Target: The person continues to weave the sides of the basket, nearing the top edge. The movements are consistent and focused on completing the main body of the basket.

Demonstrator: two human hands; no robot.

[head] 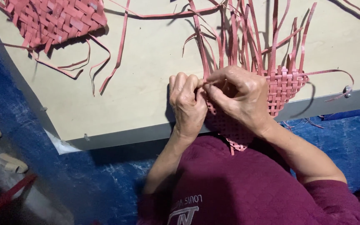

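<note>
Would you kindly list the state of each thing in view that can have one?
Left hand: closed, pinching a strip at the weave's edge.
Right hand: closed, pinching beside the left, resting on the weave.
Weave: part woven, lying over the board edge, loose strips fanning upward.
Second weave: lying flat at the top left, untouched, strip ends trailing.
Board: flat, bearing both weaves.

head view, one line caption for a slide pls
Two bare hands, left hand and right hand, pinch strips of a half-woven pink mat on a pale board, a second woven piece lying nearby.
</note>
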